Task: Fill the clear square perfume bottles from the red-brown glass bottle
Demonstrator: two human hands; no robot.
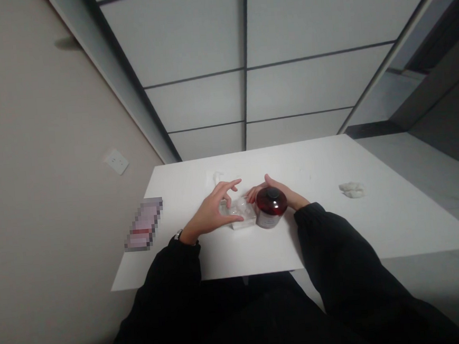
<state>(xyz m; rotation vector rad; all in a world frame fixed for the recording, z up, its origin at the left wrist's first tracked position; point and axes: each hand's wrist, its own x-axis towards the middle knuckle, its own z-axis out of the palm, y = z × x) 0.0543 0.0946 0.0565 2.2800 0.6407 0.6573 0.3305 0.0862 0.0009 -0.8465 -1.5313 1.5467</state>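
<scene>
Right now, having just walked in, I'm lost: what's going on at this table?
A person sits at a white table, both hands around two things side by side. The left hand is curved open at a clear box; whether it touches is hard to tell. The right hand is partly hidden behind a red-topped jar, so its grip is unclear. A crumpled tissue lies off to the right, and a blurred-out item lies at the left edge.
</scene>
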